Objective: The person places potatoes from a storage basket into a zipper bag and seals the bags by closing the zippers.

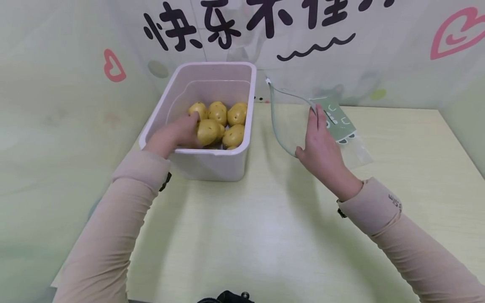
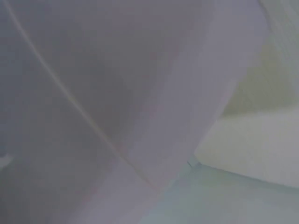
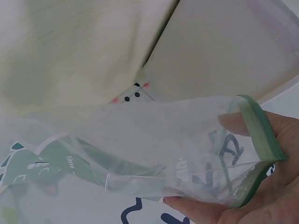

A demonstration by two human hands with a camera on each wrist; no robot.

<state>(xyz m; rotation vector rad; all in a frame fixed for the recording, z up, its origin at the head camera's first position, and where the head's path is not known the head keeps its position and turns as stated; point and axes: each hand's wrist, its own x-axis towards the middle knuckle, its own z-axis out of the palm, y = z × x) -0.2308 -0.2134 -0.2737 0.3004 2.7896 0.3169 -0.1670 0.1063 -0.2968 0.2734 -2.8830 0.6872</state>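
Pale table against heart-printed backdrop

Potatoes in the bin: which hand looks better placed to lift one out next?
Probably the left hand: it is inside the bin, gripping a potato. The right hand is outside, holding the clear, green-edged bag with its mouth spread.

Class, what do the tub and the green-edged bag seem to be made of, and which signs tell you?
Tub: probably rigid plastic, smooth with a slight sheen; the moulded rim and rounded corners suggest it.
Green-edged bag: thin, glossy plastic film, judging by its see-through body and soft creases; exact type unclear.
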